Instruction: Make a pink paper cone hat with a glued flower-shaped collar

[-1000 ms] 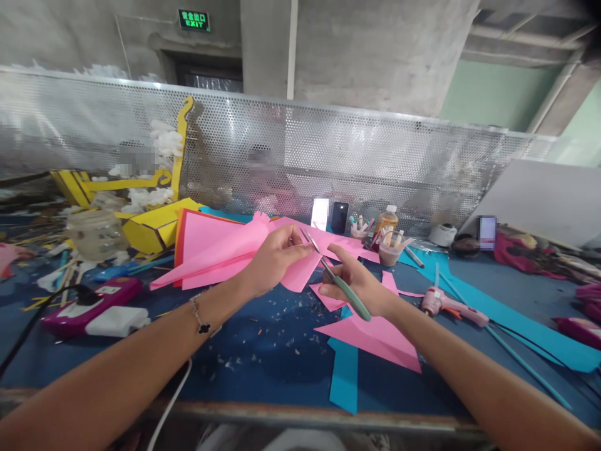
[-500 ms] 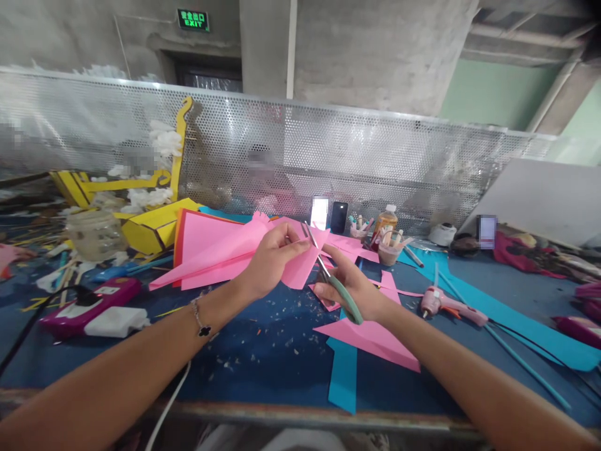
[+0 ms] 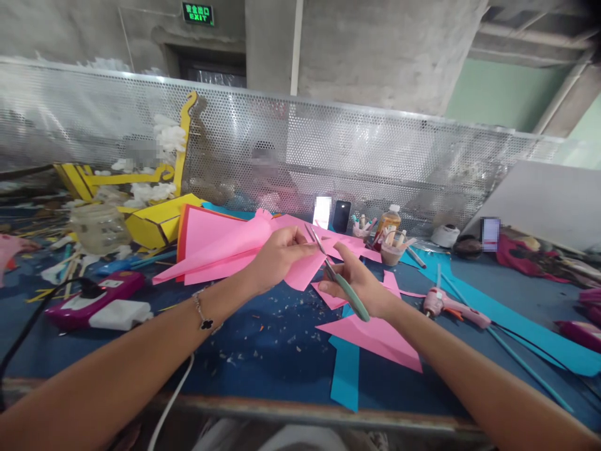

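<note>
My left hand (image 3: pixel 278 258) is closed on a folded sheet of pink paper (image 3: pixel 225 250), pinching its right end above the blue table (image 3: pixel 263 351). My right hand (image 3: pixel 359 285) grips green-handled scissors (image 3: pixel 339 275), whose blades point up and left and meet the paper's edge beside my left fingers. Pink offcuts (image 3: pixel 375 335) and a teal paper strip (image 3: pixel 346 369) lie below my right hand.
A pink glue gun (image 3: pixel 451 305) lies right of my hands. A magenta and white device (image 3: pixel 96 304) with a cable sits at left. Yellow cardboard shapes (image 3: pixel 154 222), a jar (image 3: pixel 98 227), a phone (image 3: pixel 341 216), a bottle (image 3: pixel 387 220) and cups of sticks stand before a perforated metal screen (image 3: pixel 375 163).
The scissors and both hands shift only slightly against the pink paper; the blades stay at its edge. The view has drifted a little.
</note>
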Action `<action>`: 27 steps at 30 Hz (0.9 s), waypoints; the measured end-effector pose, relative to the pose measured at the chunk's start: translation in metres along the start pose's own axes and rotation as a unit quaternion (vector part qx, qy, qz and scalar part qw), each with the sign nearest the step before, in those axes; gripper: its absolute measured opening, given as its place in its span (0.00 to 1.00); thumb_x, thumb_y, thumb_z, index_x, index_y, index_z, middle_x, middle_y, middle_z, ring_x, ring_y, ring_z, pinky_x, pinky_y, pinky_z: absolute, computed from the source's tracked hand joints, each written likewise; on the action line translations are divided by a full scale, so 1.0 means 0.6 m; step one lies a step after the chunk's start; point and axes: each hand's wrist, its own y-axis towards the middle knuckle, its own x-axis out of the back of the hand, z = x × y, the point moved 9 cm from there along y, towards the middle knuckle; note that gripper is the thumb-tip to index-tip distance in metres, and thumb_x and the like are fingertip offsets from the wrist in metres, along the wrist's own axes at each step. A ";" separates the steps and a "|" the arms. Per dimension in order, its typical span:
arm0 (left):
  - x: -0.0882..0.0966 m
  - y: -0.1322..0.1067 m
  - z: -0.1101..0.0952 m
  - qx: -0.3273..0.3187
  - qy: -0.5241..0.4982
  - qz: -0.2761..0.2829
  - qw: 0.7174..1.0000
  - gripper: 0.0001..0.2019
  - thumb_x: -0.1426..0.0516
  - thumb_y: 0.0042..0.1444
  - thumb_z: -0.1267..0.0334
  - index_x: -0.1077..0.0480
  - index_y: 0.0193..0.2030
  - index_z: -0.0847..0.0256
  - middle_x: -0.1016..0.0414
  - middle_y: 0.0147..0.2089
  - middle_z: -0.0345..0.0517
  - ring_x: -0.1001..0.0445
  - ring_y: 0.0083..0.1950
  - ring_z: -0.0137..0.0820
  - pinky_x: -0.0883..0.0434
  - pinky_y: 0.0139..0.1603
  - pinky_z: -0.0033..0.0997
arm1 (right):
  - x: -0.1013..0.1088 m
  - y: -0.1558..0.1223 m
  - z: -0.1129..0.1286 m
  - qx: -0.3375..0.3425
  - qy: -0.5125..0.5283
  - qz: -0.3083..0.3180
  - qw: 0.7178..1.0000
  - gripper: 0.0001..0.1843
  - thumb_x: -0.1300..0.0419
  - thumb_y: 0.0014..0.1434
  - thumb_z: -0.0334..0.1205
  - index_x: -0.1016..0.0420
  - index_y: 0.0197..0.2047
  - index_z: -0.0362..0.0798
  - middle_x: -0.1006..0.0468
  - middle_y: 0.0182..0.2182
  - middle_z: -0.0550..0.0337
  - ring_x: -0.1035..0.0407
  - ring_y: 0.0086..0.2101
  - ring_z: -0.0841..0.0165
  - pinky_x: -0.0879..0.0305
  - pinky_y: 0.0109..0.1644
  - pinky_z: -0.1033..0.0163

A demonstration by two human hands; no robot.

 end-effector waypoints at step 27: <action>0.008 0.011 0.047 -0.056 0.031 -0.049 0.997 0.08 0.39 0.56 0.59 0.25 0.40 0.59 0.22 0.40 0.45 0.25 0.42 0.34 0.28 0.45 0.37 | 0.092 -0.001 0.032 0.056 -0.293 -0.125 0.946 0.50 0.29 0.55 0.54 0.48 0.73 0.50 0.32 0.30 0.67 0.37 0.29 0.67 0.35 0.35 0.60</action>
